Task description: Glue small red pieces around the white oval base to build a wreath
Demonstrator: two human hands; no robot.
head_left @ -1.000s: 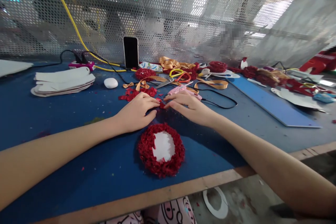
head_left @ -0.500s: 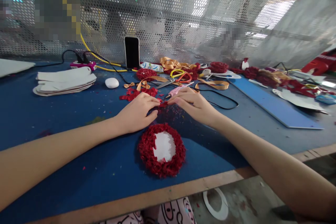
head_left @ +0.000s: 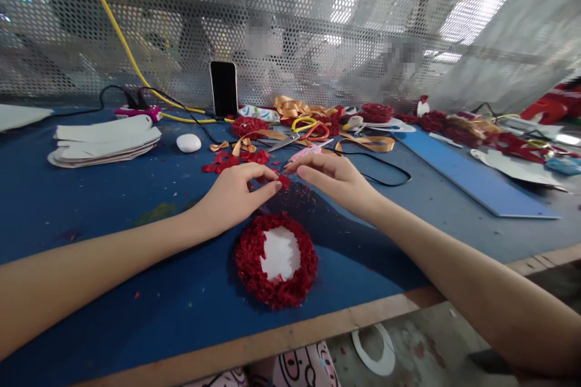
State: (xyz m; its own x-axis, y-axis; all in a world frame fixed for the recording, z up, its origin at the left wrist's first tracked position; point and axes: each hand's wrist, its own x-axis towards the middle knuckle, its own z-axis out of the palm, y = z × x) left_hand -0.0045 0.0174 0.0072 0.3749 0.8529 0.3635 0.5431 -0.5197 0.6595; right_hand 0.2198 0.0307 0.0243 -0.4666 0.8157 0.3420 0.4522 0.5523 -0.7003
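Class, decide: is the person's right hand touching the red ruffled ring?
Apart: the head view shows blue tabletop between the right hand and the red ruffled ring.

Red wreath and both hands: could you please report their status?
Left grip: apparently pinching red scrap; right grip: loosely open beside it. Red wreath: flat on table, nearer the body. Pink glue gun, scissors just beyond.

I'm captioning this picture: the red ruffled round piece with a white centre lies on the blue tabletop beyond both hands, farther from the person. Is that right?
Not quite: the head view shows the red ruffled round piece on the blue tabletop nearer the person than the left hand and the right hand, not beyond them.
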